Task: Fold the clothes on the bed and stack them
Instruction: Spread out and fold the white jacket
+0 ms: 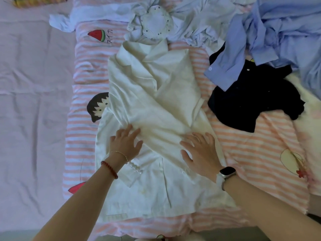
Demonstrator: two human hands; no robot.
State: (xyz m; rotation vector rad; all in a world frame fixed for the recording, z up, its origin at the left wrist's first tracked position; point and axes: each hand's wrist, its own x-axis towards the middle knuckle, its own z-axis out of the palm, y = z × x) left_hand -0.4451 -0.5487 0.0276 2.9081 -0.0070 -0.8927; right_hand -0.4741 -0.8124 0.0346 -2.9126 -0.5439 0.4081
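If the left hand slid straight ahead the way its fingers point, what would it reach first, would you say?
The left hand lies flat on the white shirt, fingers aimed up and slightly right. Sliding on, it would first meet the sleeve folded diagonally across the shirt, probably bunching it.

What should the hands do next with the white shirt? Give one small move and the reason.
Probably sweep both palms outward to flatten the white shirt, then fold its bottom hem up toward the collar. The left hand and right hand lie flat and open on its middle, a sleeve already lies folded across the front, and creases show between the hands. No folded stack is in view yet.
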